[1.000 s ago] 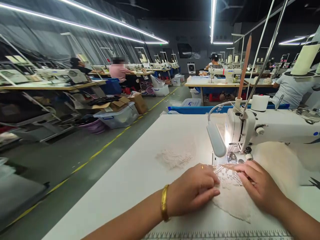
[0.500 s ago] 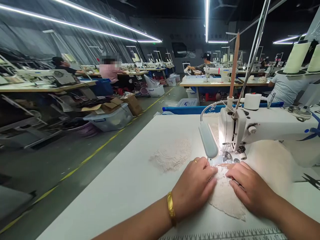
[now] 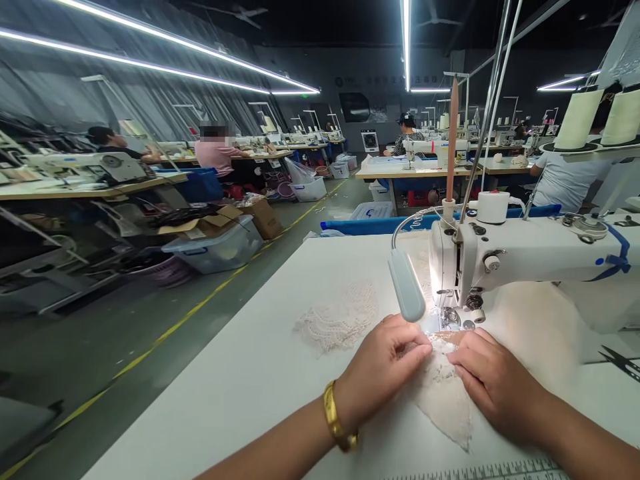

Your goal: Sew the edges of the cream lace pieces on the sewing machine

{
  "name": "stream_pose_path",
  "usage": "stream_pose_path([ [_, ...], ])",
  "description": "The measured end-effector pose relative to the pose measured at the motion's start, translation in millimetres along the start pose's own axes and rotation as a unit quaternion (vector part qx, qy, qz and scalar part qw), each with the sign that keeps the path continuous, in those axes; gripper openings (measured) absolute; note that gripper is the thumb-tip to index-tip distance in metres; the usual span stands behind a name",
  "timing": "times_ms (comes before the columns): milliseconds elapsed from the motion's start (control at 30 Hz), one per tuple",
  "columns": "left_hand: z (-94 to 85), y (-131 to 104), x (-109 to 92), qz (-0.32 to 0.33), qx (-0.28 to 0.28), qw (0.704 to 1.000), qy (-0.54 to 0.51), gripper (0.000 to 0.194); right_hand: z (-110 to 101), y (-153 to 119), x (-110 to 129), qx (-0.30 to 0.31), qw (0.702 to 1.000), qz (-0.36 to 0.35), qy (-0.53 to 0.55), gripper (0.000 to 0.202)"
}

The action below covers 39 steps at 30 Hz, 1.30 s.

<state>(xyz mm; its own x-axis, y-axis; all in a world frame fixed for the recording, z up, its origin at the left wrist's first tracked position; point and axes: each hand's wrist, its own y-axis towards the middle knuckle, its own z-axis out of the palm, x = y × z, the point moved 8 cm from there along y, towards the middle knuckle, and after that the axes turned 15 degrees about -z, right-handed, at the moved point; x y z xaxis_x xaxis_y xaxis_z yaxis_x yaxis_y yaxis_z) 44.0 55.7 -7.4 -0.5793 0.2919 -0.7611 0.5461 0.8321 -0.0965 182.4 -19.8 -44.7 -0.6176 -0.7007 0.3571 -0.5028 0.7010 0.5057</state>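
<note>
The thin cream lace-trimmed fabric point(image 3: 443, 399) is pinched by the bare left hand point(image 3: 375, 373) and bare right hand point(image 3: 494, 383), seemingly steadied flat between them, with the white metal sewing machine point(image 3: 525, 250) just beyond.

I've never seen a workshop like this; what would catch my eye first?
Probably the white sewing machine at the right, glowing around its needle area. Just in front, the left hand, with a gold bracelet at its wrist, and the right hand touch pale fabric. Overhead, bright light strips cross the dark ceiling.
</note>
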Motion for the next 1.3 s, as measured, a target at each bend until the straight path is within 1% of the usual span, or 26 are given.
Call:
stream_pose_path([
  [67, 0.0, -1.0, -7.4, 0.007, 0.025, 0.999, 0.019, 0.026, -0.7, -0.1, 0.5, -0.005, 1.0, -0.005, 0.002, 0.023],
  [133, 0.6, -0.8, -9.4, 0.006, 0.022, 0.997, 0.072, 0.025, -1.1, 0.0, 0.8, -0.008, 1.0, -0.009, 0.006, 0.024],
  [233, 5.8, 2.8, 0.8, -0.029, 0.007, 0.988, 0.151, 0.016, -1.1, 0.2, 0.6, -0.007, 1.0, -0.007, 0.003, 0.024],
  [267, 9.2, 4.0, 5.5, -0.04, 0.01, 0.985, 0.168, 0.016, -1.0, 0.3, 0.4, -0.006, 1.0, -0.005, 0.002, 0.023],
  [333, 14.9, 6.0, 12.7, -0.05, 0.017, 0.983, 0.177, 0.01, -0.5, 0.3, 0.0, -0.002, 1.0, 0.0, 0.001, 0.022],
  [367, 15.8, 6.7, 14.5, -0.05, 0.015, 0.984, 0.169, 0.009, -0.5, 0.3, -0.1, -0.001, 1.0, 0.003, 0.002, 0.022],
  [400, 15.2, 7.3, 15.3, -0.048, 0.011, 0.987, 0.152, 0.012, -0.7, 0.4, 0.0, 0.0, 1.0, 0.004, 0.002, 0.022],
  [500, 9.2, 9.0, 15.3, -0.051, 0.005, 0.996, 0.068, 0.018, -1.9, 1.3, 1.6, 0.002, 1.0, 0.003, -0.002, 0.022],
  [600, 0.3, 10.1, 16.4, -0.084, 0.003, 0.996, -0.029, 0.022, -1.8, 2.8, 3.3, 0.004, 1.0, 0.002, 0.0, 0.022],
  [667, -3.6, 8.3, 13.5, -0.102, 0.009, 0.992, -0.07, 0.025, -0.8, 3.3, 3.1, 0.006, 1.0, 0.006, -0.002, 0.022],
  [733, -3.3, 2.7, 1.5, -0.088, 0.04, 0.993, -0.075, 0.026, -1.3, 3.6, 2.3, 0.004, 1.0, 0.011, -0.004, 0.025],
  [767, -0.8, -1.8, -7.7, -0.069, 0.071, 0.993, -0.07, 0.025, -2.8, 3.7, 1.7, -0.001, 1.0, 0.014, 0.004, 0.026],
  [800, 3.4, -7.7, -18.2, -0.046, 0.115, 0.99, -0.066, 0.024, -5.2, 3.6, 0.5, -0.009, 0.999, 0.022, 0.026, 0.026],
  [867, 12.8, -21.0, -37.2, -0.007, 0.212, 0.975, -0.065, 0.022, -11.2, 2.3, -4.4, -0.029, 0.991, 0.06, 0.115, 0.025],
  [900, 15.9, -26.0, -43.6, 0.003, 0.247, 0.967, -0.067, 0.021, -13.2, 1.4, -6.9, -0.036, 0.98, 0.085, 0.178, 0.028],
  [933, 17.2, -28.3, -47.1, 0.005, 0.265, 0.962, -0.066, 0.021, -13.9, 0.6, -8.2, -0.036, 0.963, 0.108, 0.244, 0.035],
  [967, 16.6, -27.1, -47.6, 0.003, 0.261, 0.963, -0.06, 0.022, -13.6, 0.1, -8.0, -0.03, 0.945, 0.124, 0.302, 0.044],
  [1000, 14.5, -23.2, -45.7, -0.002, 0.24, 0.969, -0.05, 0.023, -13.3, 0.2, -6.4, -0.022, 0.929, 0.132, 0.345, 0.054],
  [1033, 11.6, -17.6, -42.1, -0.008, 0.209, 0.977, -0.039, 0.024, -12.6, 0.6, -4.5, -0.014, 0.918, 0.133, 0.373, 0.062],
  [1067, 9.1, -11.9, -37.6, -0.014, 0.179, 0.983, -0.03, 0.025, -11.4, 1.0, -3.1, -0.006, 0.913, 0.134, 0.385, 0.065],
  [1100, 7.3, -6.6, -32.7, -0.02, 0.154, 0.988, -0.024, 0.025, -10.0, 1.2, -3.2, -0.003, 0.913, 0.138, 0.383, 0.064],
  [1167, 6.3, 0.9, -24.0, -0.028, 0.123, 0.992, -0.022, 0.026, -7.2, 0.7, -7.5, -0.011, 0.923, 0.158, 0.351, 0.054],
  [1233, 7.0, 4.0, -18.2, -0.033, 0.109, 0.993, -0.026, 0.025, -4.9, -0.4, -13.6, -0.027, 0.931, 0.184, 0.313, 0.039],
  [1300, 8.2, 4.5, -14.7, -0.041, 0.105, 0.993, -0.032, 0.023, -3.3, -1.1, -17.8, -0.041, 0.933, 0.201, 0.294, 0.029],
])
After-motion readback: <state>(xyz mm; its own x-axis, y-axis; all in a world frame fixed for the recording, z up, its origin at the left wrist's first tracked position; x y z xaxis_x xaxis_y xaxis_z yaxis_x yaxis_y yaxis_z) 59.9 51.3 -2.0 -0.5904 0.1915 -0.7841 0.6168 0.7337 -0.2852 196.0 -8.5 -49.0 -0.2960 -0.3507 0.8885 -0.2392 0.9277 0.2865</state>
